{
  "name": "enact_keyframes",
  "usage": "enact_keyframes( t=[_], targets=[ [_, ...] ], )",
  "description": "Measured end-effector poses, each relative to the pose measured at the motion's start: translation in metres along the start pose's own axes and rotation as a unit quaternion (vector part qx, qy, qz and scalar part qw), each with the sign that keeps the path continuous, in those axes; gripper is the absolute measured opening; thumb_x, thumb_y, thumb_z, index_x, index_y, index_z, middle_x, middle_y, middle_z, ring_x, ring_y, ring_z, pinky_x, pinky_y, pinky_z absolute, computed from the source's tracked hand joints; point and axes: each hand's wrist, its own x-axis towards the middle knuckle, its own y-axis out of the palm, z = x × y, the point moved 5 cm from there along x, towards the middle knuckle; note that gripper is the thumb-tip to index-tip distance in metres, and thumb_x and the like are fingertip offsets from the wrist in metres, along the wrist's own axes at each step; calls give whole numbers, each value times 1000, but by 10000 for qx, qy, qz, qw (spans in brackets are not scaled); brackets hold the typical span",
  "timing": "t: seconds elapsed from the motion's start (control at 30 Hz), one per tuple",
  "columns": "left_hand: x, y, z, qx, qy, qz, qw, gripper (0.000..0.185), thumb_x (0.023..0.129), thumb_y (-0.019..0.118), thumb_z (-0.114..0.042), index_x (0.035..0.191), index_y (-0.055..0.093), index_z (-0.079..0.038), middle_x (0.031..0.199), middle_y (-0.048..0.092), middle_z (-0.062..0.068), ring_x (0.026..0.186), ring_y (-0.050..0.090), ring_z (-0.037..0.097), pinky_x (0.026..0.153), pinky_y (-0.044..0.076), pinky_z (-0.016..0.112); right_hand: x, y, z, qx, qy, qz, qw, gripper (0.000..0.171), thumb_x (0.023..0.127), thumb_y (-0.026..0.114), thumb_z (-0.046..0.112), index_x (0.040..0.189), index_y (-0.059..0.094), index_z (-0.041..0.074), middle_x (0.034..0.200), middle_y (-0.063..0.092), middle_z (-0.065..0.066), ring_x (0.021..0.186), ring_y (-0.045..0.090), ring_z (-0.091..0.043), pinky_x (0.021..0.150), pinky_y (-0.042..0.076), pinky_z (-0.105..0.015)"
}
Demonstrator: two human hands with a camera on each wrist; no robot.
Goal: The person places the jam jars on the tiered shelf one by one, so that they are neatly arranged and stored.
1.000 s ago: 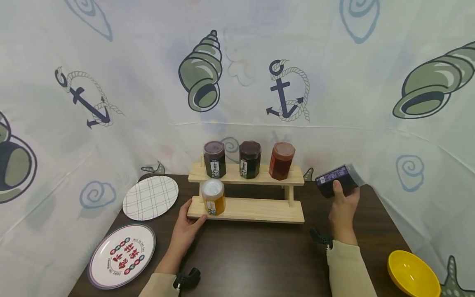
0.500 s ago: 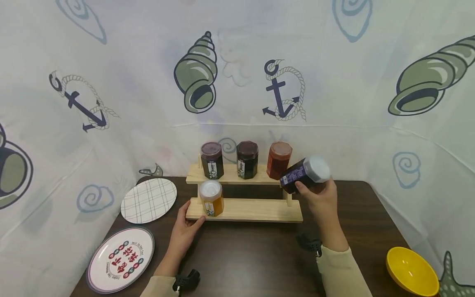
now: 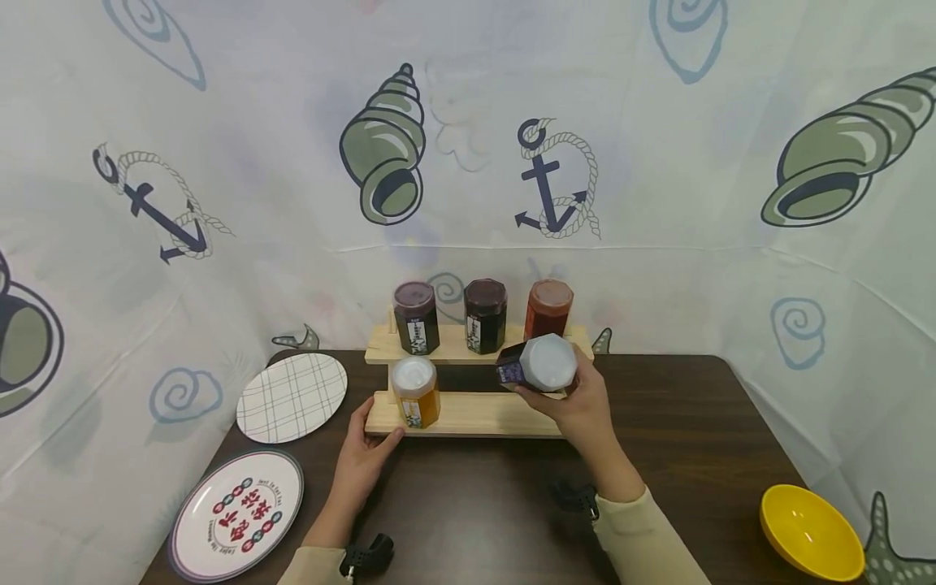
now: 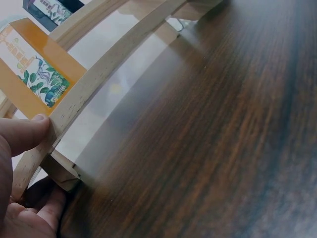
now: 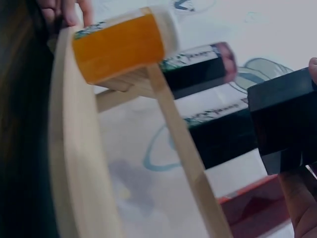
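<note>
My right hand (image 3: 585,406) grips a dark jar (image 5: 282,116) with a white lid and purple label, tilted with its lid toward me, in front of the rack's right half. My left hand (image 3: 363,455) holds the lower left corner of the two-tier wooden rack (image 3: 490,414), thumb on the front edge and fingers beneath in the left wrist view. An amber jar (image 3: 415,394) with a white lid stands at the lower shelf's left end. On the upper shelf stand a purple-lidded jar (image 3: 415,318), a dark jar (image 3: 485,317) and a red jar (image 3: 548,309).
On the left of the dark wooden table (image 3: 475,512) lie a checked plate (image 3: 291,398) and a white plate (image 3: 237,516) with red characters. A yellow bowl (image 3: 812,532) sits at the right edge. A patterned cloth (image 3: 468,203) hangs behind.
My right hand has carried the dark jar leftward from the table's right side to in front of the rack, turning its lid toward me. My left hand keeps its hold on the rack.
</note>
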Motion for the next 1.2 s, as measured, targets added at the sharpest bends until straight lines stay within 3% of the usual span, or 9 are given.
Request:
enact_keyframes(
  t=[0.1,0.3,0.53,0.7,0.9,1.1,1.2],
  targets=[
    [-1,0,1,0,0,-10,10000,94,101,81,-22,174,21,-16,179,25,16,163,33,30,119,43,28,-3,11,-7,-75,5,255,9996,81,78,99,3,148,63,18,141,69,-7,129,67,-17,105,57,-23],
    [-1,-1,4,-73,-26,-19,10000,95,101,81,-20,174,21,-15,179,25,17,162,34,30,107,46,11,-11,30,-26,-132,326,526,9980,81,77,101,11,148,64,26,142,70,0,131,66,-16,107,58,-28],
    [-2,-1,3,155,48,-60,9998,93,102,81,-24,174,22,-15,178,28,18,161,37,32,118,48,34,-20,46,-55,-132,624,761,9951,73,78,102,16,142,69,25,138,72,1,132,66,-20,112,56,-42],
    [-3,0,4,220,24,-86,9997,93,102,81,-24,173,22,-15,178,28,18,161,38,31,118,49,36,-27,51,-76,-305,923,841,9917,70,78,102,18,140,70,25,136,73,3,131,67,-19,113,55,-40],
    [-2,0,3,182,5,-86,9998,93,102,81,-24,173,22,-15,178,27,17,162,36,31,123,43,46,-30,55,-86,-484,1117,1017,9873,72,80,101,26,144,68,22,137,72,-2,130,68,-23,111,56,-45],
    [1,-1,2,32,48,-74,10000,92,101,81,-20,173,23,-13,178,28,17,162,35,31,109,47,13,-28,55,-90,-99,1451,1139,9828,75,79,101,20,143,62,18,141,71,-8,131,70,-27,109,59,-41],
    [2,-1,2,27,53,-63,10000,92,101,81,-20,172,23,-13,178,28,17,162,35,31,104,46,9,-27,56,-91,-78,1472,1178,9820,72,79,99,19,141,63,16,140,72,-10,131,70,-28,109,59,-38]
  ],
)
